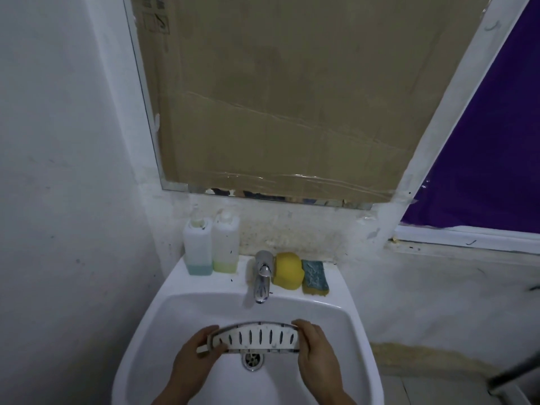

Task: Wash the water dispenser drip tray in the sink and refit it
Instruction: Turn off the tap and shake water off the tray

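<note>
The left hand (195, 354) has its grip closed on the drip tray's (257, 337) nine o'clock end; the tray hangs over the sink (152, 317) drain (252, 360), and the right hand (317, 347) clasps its three o'clock end.

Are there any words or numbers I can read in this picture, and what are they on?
No text can be read here.
Cardboard over the mirror: faint printed marks near its top left corner, too blurred to read.
Two bottles on the sink: no label shows.
Drip tray, tap and sponges: no writing.
</note>
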